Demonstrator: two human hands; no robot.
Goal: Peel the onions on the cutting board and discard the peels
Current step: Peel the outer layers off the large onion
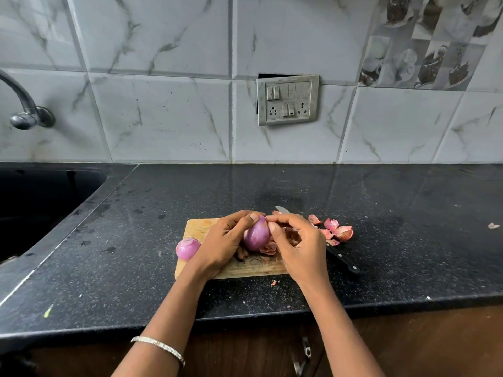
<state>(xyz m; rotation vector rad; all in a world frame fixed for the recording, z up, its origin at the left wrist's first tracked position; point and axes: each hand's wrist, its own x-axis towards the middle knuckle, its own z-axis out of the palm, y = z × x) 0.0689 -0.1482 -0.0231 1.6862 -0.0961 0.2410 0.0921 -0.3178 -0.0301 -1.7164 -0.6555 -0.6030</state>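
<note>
My left hand (pixel 221 244) holds a purple onion (pixel 256 235) upright over the wooden cutting board (pixel 198 228). My right hand (pixel 295 244) touches the onion's top right side, thumb and forefinger pinched at its tip. A second onion (pixel 187 248), glossy and purple, sits at the board's left edge. Loose pink peel (pixel 268 248) lies on the board under the held onion. A heap of pink peels (pixel 337 231) rests on the black counter right of the board.
A black-handled knife (pixel 343 261) lies right of the board, its blade tip showing behind my right hand. A dark sink (pixel 32 205) and a tap (pixel 27 115) are at the left. Small peel scraps (pixel 273 282) (pixel 493 226) dot the counter. A switch panel (pixel 287 100) is on the tiled wall.
</note>
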